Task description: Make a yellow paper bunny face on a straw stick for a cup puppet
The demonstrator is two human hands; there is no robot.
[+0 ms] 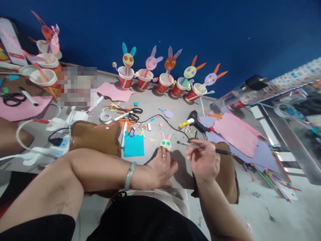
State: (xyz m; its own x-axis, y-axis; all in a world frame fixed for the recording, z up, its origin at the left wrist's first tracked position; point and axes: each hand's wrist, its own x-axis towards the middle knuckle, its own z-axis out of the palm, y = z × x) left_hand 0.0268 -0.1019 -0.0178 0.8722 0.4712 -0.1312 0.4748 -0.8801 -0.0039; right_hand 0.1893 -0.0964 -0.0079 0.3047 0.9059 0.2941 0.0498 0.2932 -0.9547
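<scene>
Pen (pixel 222 152) is sitting pinched in your right hand (pixel 204 160) in the head view, black end pointing toward 3 o'clock. Your left hand (pixel 160 167) is lying near but apart, fingers loose, tips touching the paper bunny face (pixel 166 144) at its 12. Guessing you're on a face-marking step; the next move's probably calling for steady paper and the pen's tip turning inward. Red cups (pixel 126 81) are standing from 11 to 1, a marker (pixel 122 116) near 11's showing lettering, but no writing's coming out readable.
</scene>
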